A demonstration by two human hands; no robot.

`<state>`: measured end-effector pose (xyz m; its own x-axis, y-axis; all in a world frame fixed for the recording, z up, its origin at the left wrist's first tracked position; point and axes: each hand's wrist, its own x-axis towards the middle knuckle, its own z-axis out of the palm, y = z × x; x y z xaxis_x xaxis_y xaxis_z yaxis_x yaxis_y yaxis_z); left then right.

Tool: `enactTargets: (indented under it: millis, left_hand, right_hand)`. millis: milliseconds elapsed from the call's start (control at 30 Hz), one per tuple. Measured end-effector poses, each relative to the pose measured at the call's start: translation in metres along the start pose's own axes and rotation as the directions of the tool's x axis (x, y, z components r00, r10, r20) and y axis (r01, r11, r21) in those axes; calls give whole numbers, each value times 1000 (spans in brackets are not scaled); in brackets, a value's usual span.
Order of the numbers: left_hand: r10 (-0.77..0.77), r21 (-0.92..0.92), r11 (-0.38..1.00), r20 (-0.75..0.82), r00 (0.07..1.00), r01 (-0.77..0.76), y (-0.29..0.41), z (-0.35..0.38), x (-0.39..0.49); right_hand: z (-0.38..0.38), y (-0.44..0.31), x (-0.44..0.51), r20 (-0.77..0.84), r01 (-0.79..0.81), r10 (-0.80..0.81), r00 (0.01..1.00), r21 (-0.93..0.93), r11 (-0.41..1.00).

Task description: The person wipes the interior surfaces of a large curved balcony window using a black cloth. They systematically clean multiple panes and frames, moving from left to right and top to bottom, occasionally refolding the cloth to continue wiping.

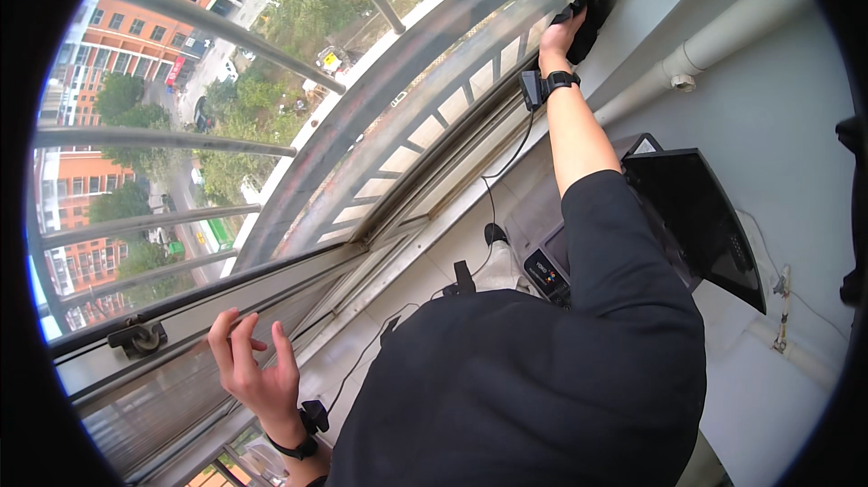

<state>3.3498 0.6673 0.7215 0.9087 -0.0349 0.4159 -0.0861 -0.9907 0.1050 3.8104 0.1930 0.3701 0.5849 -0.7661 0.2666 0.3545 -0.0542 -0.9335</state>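
Note:
My right hand (566, 32) is at the far end of the window, pressing a black cloth (584, 32) near the edge of the glass and the frame; its fingers are partly hidden by the cloth. A black band with a small wired device sits on that wrist. At the lower left, my left hand (256, 365) is raised with its fingers apart and slightly curled, holding nothing, beside the sliding window's frame (271, 287). A black window latch (137, 339) is to the left of it. The window glass (434, 100) spans the space between my hands.
Metal guard bars (217, 29) stand outside, high above trees and buildings. Below the sill (475, 175), a washing machine (542, 216) stands near the wall with a dark curved panel (698, 222) beside it. A white pipe (705, 56) runs along the wall. Thin cables hang from both wrists.

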Motion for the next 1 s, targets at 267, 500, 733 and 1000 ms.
enactTargets:
  millis: [267, 500, 733, 1000]
  left_hand:
    - [48, -71, 996, -12, 999, -49, -7, -1, -1]
    - [166, -143, 976, -10, 986, -166, -20, -8, -2]
    - [218, -258, 943, -2, 976, -211, -38, -17, -18]
    - [161, -373, 914, -33, 986, -162, -71, -33, -79]
  right_hand:
    - [17, -21, -105, -56, -238, 233, 971, -99, 966]
    - [29, -74, -325, 128, -171, 197, 972, -189, 967]
    - [34, -137, -505, 339, -177, 255, 906, -245, 953]
    - [20, -175, -571, 364, -336, 442, 820, -319, 886]
